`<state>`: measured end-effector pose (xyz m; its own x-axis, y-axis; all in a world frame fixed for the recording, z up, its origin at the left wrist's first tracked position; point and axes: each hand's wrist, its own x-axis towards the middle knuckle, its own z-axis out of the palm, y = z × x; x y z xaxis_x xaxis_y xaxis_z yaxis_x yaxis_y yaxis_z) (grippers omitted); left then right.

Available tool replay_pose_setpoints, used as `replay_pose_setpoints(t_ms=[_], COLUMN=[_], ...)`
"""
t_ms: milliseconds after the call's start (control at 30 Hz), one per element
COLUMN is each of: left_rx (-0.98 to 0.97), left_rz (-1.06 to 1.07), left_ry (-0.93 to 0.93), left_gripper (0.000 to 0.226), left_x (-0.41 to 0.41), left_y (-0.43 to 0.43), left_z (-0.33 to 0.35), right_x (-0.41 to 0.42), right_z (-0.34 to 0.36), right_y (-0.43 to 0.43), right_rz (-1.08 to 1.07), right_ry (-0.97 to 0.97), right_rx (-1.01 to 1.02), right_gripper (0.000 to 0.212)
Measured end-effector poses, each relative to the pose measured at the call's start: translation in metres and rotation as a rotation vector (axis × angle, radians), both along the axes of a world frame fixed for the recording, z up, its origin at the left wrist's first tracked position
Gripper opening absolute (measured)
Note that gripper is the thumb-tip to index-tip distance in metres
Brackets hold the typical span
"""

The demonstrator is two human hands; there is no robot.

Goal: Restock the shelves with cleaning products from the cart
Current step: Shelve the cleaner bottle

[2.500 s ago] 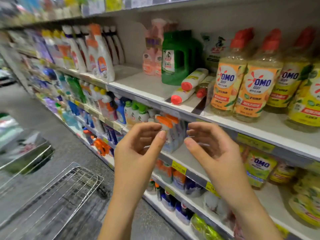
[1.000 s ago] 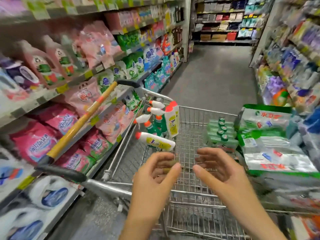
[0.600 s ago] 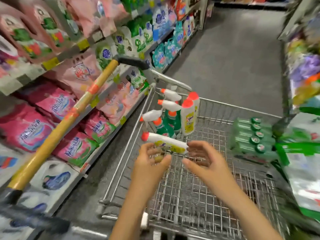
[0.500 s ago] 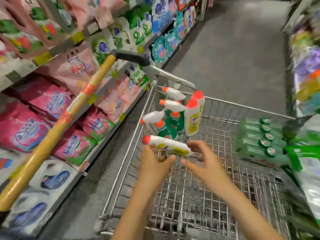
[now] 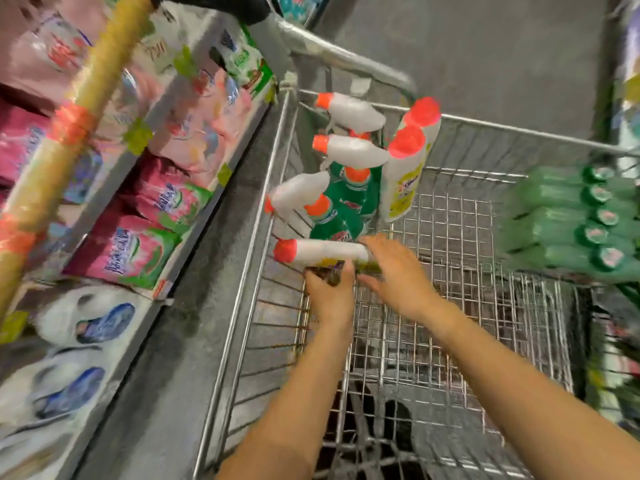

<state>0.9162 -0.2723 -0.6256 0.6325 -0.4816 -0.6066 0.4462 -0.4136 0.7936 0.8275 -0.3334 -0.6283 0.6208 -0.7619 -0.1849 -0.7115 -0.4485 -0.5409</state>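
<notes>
Left, shelves (image 5: 239,147) of pink and white bags (image 5: 138,251). Alongside, wire cart (image 5: 519,130) holding green bottle pack (image 5: 561,220) at right, upright spray bottles (image 5: 346,188) in far left corner. Nearer, white red-capped bottle (image 5: 322,251) lying flat, right hand (image 5: 398,271) curled over its end, left hand (image 5: 330,292) touching beneath, grip there unclear in blur.

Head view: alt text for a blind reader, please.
The left hand and right hand reach into a wire cart at a white, red-capped bottle lying on its side. More bottles crowd its far corner. Pink bags fill nearby shelves.
</notes>
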Motion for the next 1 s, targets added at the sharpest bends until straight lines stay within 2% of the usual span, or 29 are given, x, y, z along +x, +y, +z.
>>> replay_pose_setpoints(t_ms=[200,400,567,767,1000], left_rx=[-0.014,-0.129,-0.234,-0.386,-0.545], left_rz=[-0.04,-0.071,-0.219,-0.291,-0.465], left_ry=[-0.034,-0.109,-0.196,-0.182,-0.118], left_gripper=[0.048,0.049,0.031,0.025,0.028], left_x=[-0.001,-0.012,-0.015,-0.035,-0.075], left_y=[0.004,0.009,0.015,0.032,0.048], left_z=[0.002,0.028,0.051,0.07,0.1], right_x=[0.002,-0.016,-0.03,-0.059,-0.109], right_z=[0.001,0.021,0.045,0.074,0.108], right_y=[-0.003,0.008,0.021,0.054,0.103], right_rz=[-0.035,-0.137,-0.227,-0.354,-0.57], right_ry=[-0.077,-0.322,-0.424,-0.572,-0.708], right_rx=[0.039,0.194,0.189,0.282,0.226], right_gripper=[0.039,0.032,0.03,0.027,0.029])
